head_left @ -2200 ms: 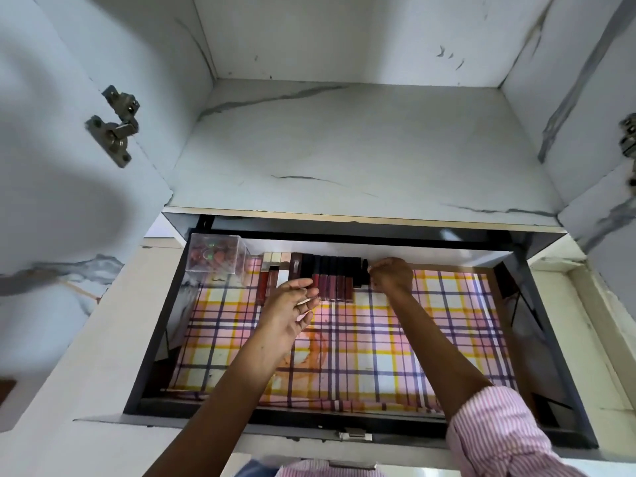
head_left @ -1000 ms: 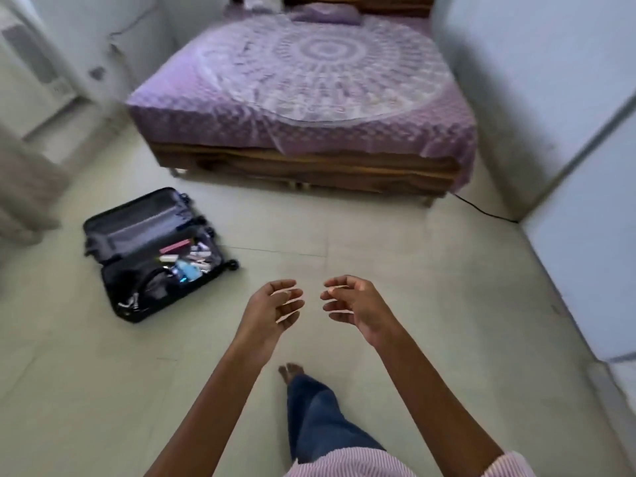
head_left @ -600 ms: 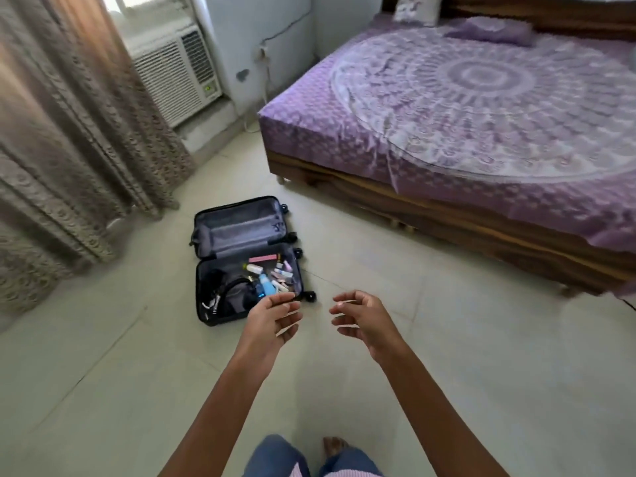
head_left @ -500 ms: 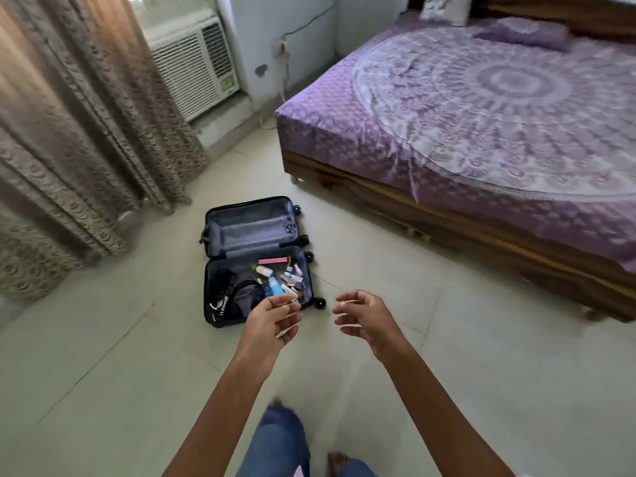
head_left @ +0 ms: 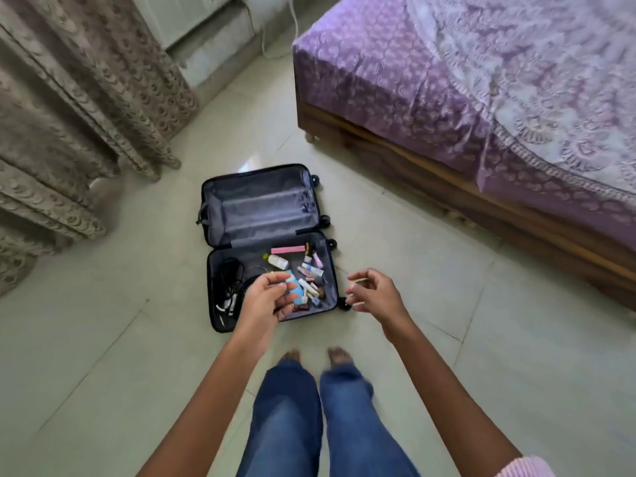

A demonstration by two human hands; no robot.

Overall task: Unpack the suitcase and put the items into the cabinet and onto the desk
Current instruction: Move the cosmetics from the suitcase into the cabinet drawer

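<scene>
2 hands — left hand (head_left: 265,301), right hand (head_left: 375,296) — loosely curled, empty | suitcase (head_left: 258,208) open

- One wide-angle camera, worn on a standing person's head, faces forward and steeply down at the floor (head_left: 103,339).
- Open suitcase (head_left: 261,211) lies mid-frame, just ahead of the feet (head_left: 290,357); left hand (head_left: 266,299) and right hand (head_left: 373,297) are held out near the lens.
- Bed (head_left: 481,80) upper right, curtain (head_left: 69,98) left.

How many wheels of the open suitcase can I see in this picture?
4, all along the right side of the suitcase: far-corner wheel, two hinge wheels, and near-corner wheel. No others show; any on the left side would be hidden.
</scene>
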